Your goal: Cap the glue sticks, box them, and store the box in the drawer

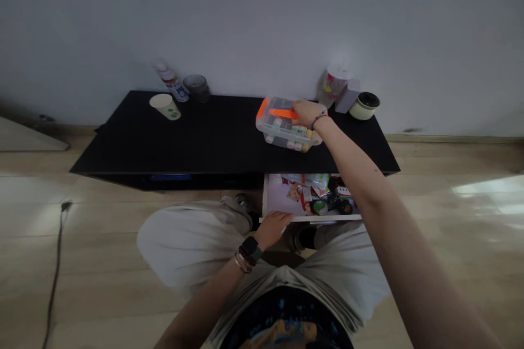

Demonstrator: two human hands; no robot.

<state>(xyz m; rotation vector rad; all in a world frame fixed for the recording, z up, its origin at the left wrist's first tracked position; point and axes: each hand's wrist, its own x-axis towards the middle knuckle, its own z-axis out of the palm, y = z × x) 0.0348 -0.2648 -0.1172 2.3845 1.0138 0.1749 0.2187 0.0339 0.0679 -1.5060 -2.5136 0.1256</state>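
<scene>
My right hand (306, 113) is closed round the orange handle (282, 113) of a clear plastic storage box (278, 139). Small white- and yellow-capped bottles show through its walls. The box is over the right half of a black cabinet top (221, 139); whether it rests there or hangs just above, I cannot tell. Lower down, my left hand (273, 230) grips the front edge of a pulled-out white drawer (278, 202), fingers over the rim. Inside the drawer lie a clear case (311, 180), a green round item (320, 206) and several small mixed things. My right forearm covers the drawer's right part.
On the cabinet's left stand a paper cup (166, 107), a spray can (174, 83) and a grey cup (197, 89). At the right are a clear tumbler (333, 87), a pale box (347, 97) and a cream pot (363, 107). A cable (57, 267) lies on the floor.
</scene>
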